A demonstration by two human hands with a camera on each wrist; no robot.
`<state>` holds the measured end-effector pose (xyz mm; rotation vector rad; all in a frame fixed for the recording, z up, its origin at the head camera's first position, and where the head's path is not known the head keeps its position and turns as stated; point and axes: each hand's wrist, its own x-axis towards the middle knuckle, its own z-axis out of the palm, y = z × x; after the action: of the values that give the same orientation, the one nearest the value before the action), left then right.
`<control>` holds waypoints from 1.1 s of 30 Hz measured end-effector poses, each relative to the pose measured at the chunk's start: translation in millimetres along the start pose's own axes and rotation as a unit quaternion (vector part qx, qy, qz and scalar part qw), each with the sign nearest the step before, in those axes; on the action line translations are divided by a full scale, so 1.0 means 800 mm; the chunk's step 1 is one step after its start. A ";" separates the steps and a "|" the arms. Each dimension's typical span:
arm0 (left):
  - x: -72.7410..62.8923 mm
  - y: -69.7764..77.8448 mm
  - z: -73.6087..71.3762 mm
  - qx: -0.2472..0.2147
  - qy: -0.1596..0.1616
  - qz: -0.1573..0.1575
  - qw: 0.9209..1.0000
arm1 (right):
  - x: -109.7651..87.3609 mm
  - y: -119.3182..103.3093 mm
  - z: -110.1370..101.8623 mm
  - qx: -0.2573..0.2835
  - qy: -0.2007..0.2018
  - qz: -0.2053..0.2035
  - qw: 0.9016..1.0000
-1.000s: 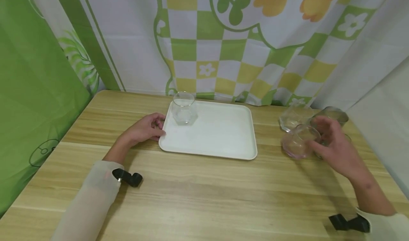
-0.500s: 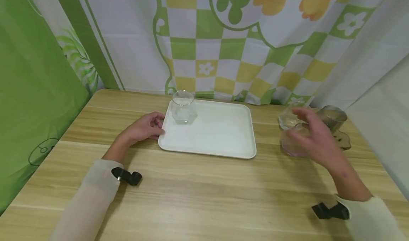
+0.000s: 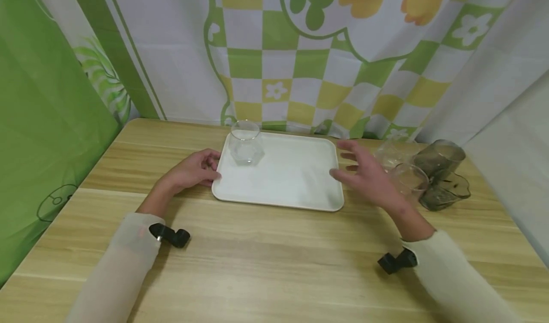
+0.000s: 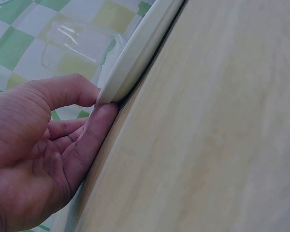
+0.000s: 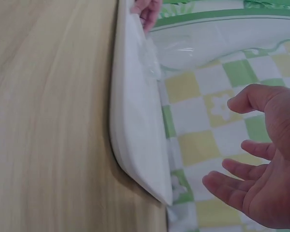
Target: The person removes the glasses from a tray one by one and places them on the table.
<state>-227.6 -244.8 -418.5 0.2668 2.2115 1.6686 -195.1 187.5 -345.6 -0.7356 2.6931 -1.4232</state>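
Observation:
A white rectangular tray (image 3: pixel 283 185) lies on the wooden table, with a clear glass (image 3: pixel 246 144) upright at its far left corner. My left hand (image 3: pixel 194 171) pinches the tray's left edge; the left wrist view shows the thumb on the rim (image 4: pixel 121 82) and a finger beneath it. Over the tray's right edge hovers my right hand (image 3: pixel 369 175), its fingers spread and bent a little. In the right wrist view, this hand (image 5: pixel 266 159) stands apart from the tray (image 5: pixel 140 111) and holds nothing.
Right of the tray stand a clear glass (image 3: pixel 391 154) and a pinkish glass (image 3: pixel 409 177), partly behind my right hand. Beside them are a grey tumbler (image 3: pixel 441 157) and a dark wavy-rimmed glass (image 3: pixel 446 192). A patterned curtain (image 3: pixel 279 65) hangs behind the table.
My right hand has moved left, away from the glasses, to the tray's right edge. The pinkish glass stays behind on the table. My left hand keeps its place on the tray.

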 end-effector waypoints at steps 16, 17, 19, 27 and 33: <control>-0.003 0.000 0.002 0.006 0.002 0.006 1.000 | 0.063 0.010 0.068 0.052 -0.053 -0.001 0.997; -0.004 0.000 0.002 0.006 0.002 0.006 1.000 | 0.067 0.009 0.073 0.053 -0.054 -0.002 0.997; -0.004 0.000 0.002 0.006 0.002 0.006 1.000 | 0.074 0.006 0.082 0.056 -0.057 0.000 0.997; -0.001 -0.001 0.003 0.006 0.002 0.007 1.000 | 0.101 -0.006 0.116 0.052 -0.073 0.026 0.996; -0.002 0.002 0.001 0.000 0.000 0.002 1.000 | 0.119 -0.017 0.138 0.061 -0.069 0.042 0.995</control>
<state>-226.1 -243.9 -417.4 0.2705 2.2131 1.6708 -250.0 56.1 -379.9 -0.6760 2.4784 -1.4448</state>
